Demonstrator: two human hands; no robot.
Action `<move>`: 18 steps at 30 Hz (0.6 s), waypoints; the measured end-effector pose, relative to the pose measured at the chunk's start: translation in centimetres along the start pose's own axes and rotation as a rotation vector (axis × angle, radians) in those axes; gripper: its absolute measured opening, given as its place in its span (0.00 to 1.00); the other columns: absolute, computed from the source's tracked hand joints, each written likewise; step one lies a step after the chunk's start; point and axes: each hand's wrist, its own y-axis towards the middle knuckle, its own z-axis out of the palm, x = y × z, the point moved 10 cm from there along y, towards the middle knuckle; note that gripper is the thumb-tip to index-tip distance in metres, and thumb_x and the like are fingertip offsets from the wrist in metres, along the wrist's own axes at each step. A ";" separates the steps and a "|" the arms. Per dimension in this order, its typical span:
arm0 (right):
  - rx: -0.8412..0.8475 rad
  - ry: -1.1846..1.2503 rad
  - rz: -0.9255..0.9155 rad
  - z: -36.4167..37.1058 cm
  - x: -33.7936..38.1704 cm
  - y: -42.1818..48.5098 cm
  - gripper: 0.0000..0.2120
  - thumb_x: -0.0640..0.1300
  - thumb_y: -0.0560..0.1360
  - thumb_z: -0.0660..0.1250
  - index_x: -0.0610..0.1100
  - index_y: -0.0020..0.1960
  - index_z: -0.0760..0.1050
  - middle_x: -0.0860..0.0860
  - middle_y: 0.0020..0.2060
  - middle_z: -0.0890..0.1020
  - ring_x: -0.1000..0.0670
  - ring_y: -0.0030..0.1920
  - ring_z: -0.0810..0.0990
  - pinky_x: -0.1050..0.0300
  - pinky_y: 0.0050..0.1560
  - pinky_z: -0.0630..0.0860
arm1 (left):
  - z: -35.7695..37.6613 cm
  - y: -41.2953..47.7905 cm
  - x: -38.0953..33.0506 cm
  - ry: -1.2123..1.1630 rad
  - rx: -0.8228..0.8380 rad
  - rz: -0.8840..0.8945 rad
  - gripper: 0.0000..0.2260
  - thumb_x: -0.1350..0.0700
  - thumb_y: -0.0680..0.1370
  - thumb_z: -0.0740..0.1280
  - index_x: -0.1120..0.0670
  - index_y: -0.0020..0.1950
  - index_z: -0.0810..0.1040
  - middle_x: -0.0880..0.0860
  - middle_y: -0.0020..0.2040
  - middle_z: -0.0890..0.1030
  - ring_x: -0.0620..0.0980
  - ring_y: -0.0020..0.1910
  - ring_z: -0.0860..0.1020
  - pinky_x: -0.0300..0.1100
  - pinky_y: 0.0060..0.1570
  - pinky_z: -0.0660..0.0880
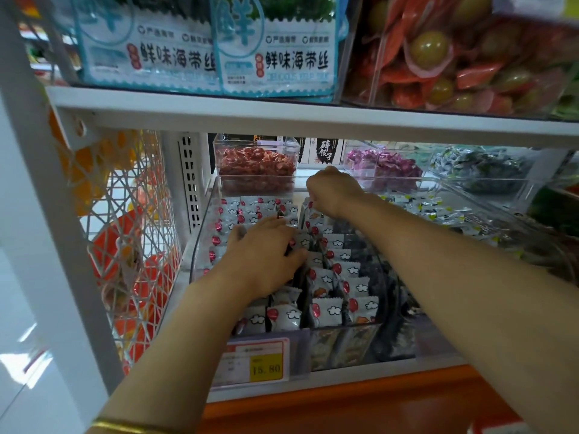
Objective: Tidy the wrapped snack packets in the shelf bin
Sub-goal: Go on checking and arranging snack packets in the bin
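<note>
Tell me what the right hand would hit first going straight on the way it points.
Likely the clear bin of red snacks, at its near right corner: the right hand aims back and left. Depth is unclear; it might pass beside it.

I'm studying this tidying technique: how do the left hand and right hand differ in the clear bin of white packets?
The left hand lies fairly flat on the white balloon-print snack packets; the right hand is curled, pinching one. The left hand sits mid-bin; the right hand reaches the back of the right row. Both are bare, inside the same clear plastic bin.
</note>
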 end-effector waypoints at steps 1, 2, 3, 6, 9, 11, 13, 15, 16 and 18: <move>-0.034 0.002 -0.004 -0.5 0.0 -0.4 0.05 0.32 0.74 0.62 0.39 0.47 0.74 0.40 0.47 0.75 0.39 0.55 0.74 0.51 0.47 0.71 | -0.2 -0.1 0.1 -0.002 -0.004 -0.004 0.20 0.45 0.80 0.57 0.49 0.70 0.67 0.49 0.73 0.63 0.48 0.73 0.57 0.57 0.71 0.47; -0.075 0.012 -0.002 -1.2 -0.1 -1.0 0.04 0.32 0.73 0.62 0.39 0.46 0.73 0.40 0.45 0.75 0.40 0.53 0.74 0.52 0.44 0.70 | -0.3 -0.2 0.1 -0.007 -0.007 -0.007 0.19 0.46 0.80 0.57 0.51 0.68 0.69 0.50 0.71 0.67 0.50 0.72 0.60 0.58 0.72 0.50; -0.123 0.029 0.006 -1.9 -0.2 -1.6 0.04 0.31 0.73 0.62 0.38 0.46 0.72 0.40 0.44 0.74 0.41 0.51 0.74 0.52 0.42 0.68 | -0.5 -0.3 0.0 -0.019 -0.013 -0.008 0.17 0.47 0.80 0.57 0.53 0.65 0.71 0.51 0.67 0.70 0.51 0.68 0.64 0.59 0.70 0.53; -0.307 0.052 0.053 -4.4 -0.6 -4.6 0.06 0.33 0.74 0.62 0.38 0.50 0.70 0.42 0.44 0.75 0.42 0.49 0.76 0.53 0.39 0.66 | -1.5 -0.7 0.1 -0.078 -0.077 -0.024 0.14 0.50 0.80 0.59 0.57 0.59 0.74 0.53 0.57 0.75 0.52 0.57 0.72 0.57 0.65 0.63; -0.502 0.102 0.146 -6.7 -1.6 -8.3 0.03 0.38 0.75 0.63 0.39 0.49 0.72 0.44 0.42 0.78 0.44 0.44 0.77 0.54 0.36 0.69 | -2.9 -1.3 0.3 -0.119 -0.184 -0.047 0.14 0.52 0.80 0.59 0.57 0.61 0.74 0.55 0.59 0.76 0.54 0.57 0.73 0.52 0.63 0.67; -0.624 0.253 0.242 -8.0 -3.0 -11.1 0.03 0.40 0.76 0.63 0.39 0.46 0.71 0.46 0.38 0.76 0.45 0.38 0.75 0.56 0.32 0.67 | -3.8 -1.7 0.3 -0.160 -0.249 -0.053 0.14 0.54 0.80 0.59 0.57 0.64 0.73 0.56 0.63 0.75 0.55 0.59 0.73 0.47 0.61 0.69; -0.694 0.446 0.331 -8.4 -4.5 -13.4 0.04 0.39 0.75 0.63 0.40 0.44 0.69 0.49 0.33 0.73 0.48 0.32 0.71 0.58 0.28 0.59 | -4.5 -2.3 0.3 -0.233 -0.306 -0.051 0.15 0.55 0.80 0.60 0.56 0.67 0.72 0.56 0.64 0.74 0.53 0.60 0.73 0.42 0.56 0.69; -0.703 0.615 0.372 -8.0 -5.0 -15.0 0.06 0.38 0.74 0.64 0.41 0.42 0.67 0.51 0.30 0.70 0.53 0.29 0.68 0.57 0.27 0.59 | -4.9 -2.9 0.2 -0.337 -0.337 -0.045 0.17 0.54 0.80 0.60 0.55 0.69 0.70 0.54 0.66 0.74 0.48 0.56 0.73 0.37 0.52 0.66; -0.692 0.690 0.376 -7.7 -5.0 -15.5 0.07 0.38 0.74 0.64 0.41 0.41 0.67 0.51 0.30 0.70 0.53 0.29 0.68 0.56 0.27 0.61 | -4.9 -3.1 0.2 -0.384 -0.338 -0.043 0.18 0.54 0.80 0.60 0.54 0.70 0.69 0.52 0.66 0.74 0.45 0.54 0.72 0.36 0.51 0.65; -0.646 0.838 0.380 -6.8 -4.6 -16.1 0.09 0.37 0.74 0.65 0.42 0.39 0.66 0.46 0.31 0.73 0.49 0.31 0.73 0.51 0.31 0.69 | -4.4 -3.4 0.0 -0.465 -0.314 -0.044 0.19 0.52 0.80 0.60 0.54 0.71 0.67 0.50 0.63 0.75 0.43 0.53 0.71 0.36 0.50 0.65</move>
